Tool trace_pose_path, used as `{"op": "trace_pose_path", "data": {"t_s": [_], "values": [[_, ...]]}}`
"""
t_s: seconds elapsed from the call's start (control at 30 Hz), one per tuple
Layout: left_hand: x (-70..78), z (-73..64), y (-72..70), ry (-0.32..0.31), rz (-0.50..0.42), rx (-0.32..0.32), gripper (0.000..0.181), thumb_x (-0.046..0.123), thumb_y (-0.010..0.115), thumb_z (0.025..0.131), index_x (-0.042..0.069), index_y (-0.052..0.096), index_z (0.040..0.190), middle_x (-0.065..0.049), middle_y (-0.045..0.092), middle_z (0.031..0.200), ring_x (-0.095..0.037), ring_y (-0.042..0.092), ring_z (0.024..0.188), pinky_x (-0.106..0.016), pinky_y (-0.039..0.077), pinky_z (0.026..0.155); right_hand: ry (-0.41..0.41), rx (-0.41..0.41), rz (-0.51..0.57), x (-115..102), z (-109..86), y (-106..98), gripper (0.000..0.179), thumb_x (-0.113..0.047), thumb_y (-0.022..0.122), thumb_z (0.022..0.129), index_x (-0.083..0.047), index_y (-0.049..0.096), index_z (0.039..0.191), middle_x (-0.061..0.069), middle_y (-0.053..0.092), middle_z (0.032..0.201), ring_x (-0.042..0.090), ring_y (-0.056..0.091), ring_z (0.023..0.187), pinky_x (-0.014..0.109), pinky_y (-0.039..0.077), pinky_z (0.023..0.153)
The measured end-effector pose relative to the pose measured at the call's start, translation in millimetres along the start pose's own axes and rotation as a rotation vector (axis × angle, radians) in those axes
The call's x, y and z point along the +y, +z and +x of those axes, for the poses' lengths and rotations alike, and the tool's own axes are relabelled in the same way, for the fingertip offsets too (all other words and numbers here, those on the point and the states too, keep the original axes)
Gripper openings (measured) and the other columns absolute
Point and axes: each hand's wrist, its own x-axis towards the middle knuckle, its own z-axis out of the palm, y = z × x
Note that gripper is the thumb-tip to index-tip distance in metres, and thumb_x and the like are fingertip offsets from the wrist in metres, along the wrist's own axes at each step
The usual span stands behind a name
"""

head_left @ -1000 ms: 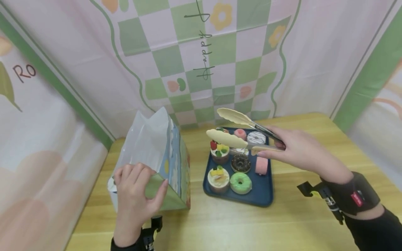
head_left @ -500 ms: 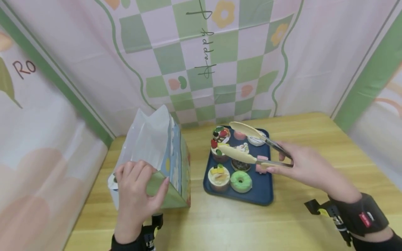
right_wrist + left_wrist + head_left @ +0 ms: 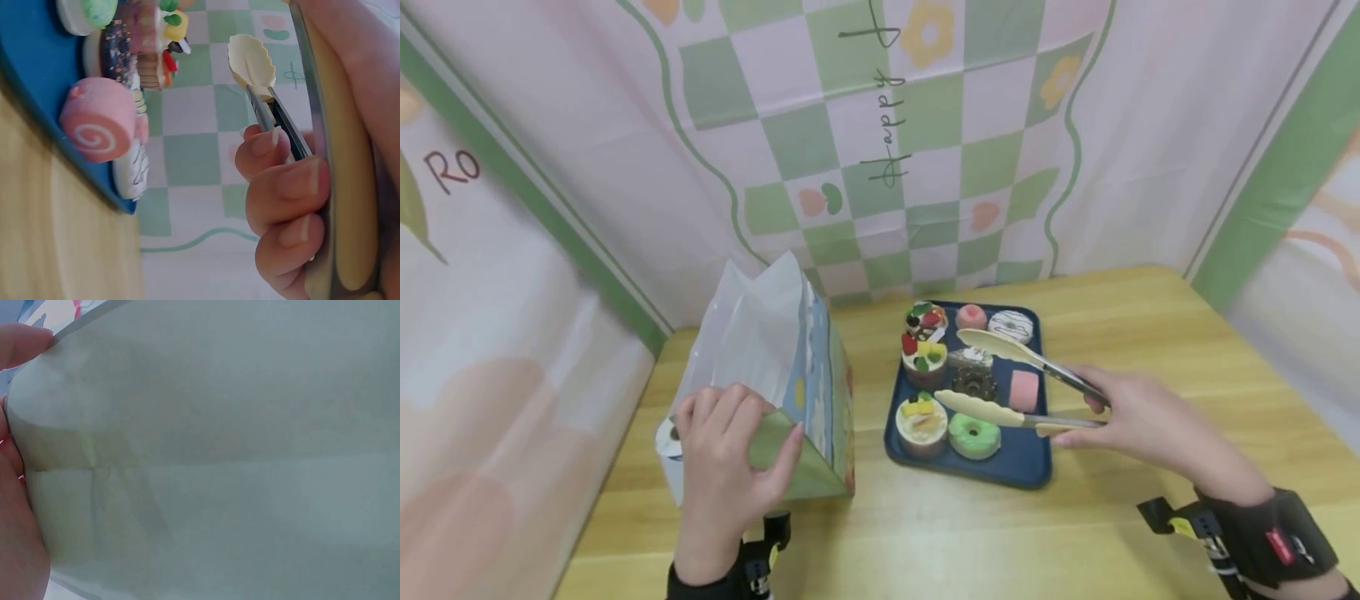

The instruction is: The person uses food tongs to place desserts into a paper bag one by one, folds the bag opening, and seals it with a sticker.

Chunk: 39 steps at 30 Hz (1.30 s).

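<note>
Brought cream-tipped metal tongs (image 3: 1007,415), gripped in right hand (image 3: 1146,422), nearer green ring doughnut (image 3: 974,447); gripping green-sided paper bag (image 3: 822,400) with left hand (image 3: 726,467).

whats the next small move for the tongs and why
Probably lower the tongs toward the dark donut: the right hand holds them spread above the tray, nothing pinched between them, and in the head view that donut shows between their tips.

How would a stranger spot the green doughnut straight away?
On the wooden table, right of the paper bag, lies a blue tray. In its nearest row, beside a fruit-topped cake, sits the green doughnut. It alone has green icing, unlike the dark doughnut behind.
</note>
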Motion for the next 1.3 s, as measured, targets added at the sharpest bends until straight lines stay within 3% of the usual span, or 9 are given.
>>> {"op": "trace_pose_path", "data": {"t_s": [0.37, 0.87, 1.3], "values": [[0.8, -2.4, -0.3, -0.001, 0.007, 0.006, 0.041, 0.041, 0.054, 0.091, 0.006, 0.054, 0.069, -0.004, 0.052, 0.067, -0.022, 0.038, 0.069, -0.043, 0.024, 0.078, 0.021, -0.034, 0.011, 11.7, -7.6, 16.3, 0.106, -0.068, 0.077, 0.062, -0.009, 0.044, 0.143, -0.001, 0.052, 0.080, 0.009, 0.039, 0.059, 0.025, 0.033, 0.051], [1.2, -1.3, 0.3, 0.000, 0.009, 0.004, 0.041, 0.041, 0.053, 0.092, 0.006, 0.054, 0.070, -0.004, 0.052, 0.067, -0.022, 0.038, 0.069, -0.043, 0.025, 0.078, -0.019, -0.005, -0.068, 20.0, -16.9, 28.3, 0.103, -0.069, 0.075, 0.062, -0.009, 0.049, 0.141, -0.006, 0.050, 0.076, 0.005, 0.036, 0.056, 0.022, 0.032, 0.050], [2.0, -1.4, 0.1, -0.007, 0.009, 0.001, 0.042, 0.041, 0.053, 0.093, 0.006, 0.053, 0.069, -0.004, 0.052, 0.067, -0.022, 0.038, 0.069, -0.043, 0.025, 0.078, -0.004, -0.019, -0.090, 23.6, -21.8, 37.7, 0.098, -0.073, 0.073, 0.061, -0.015, 0.055, 0.138, -0.007, 0.045, 0.070, 0.004, 0.033, 0.056, 0.022, 0.026, 0.050]]}}
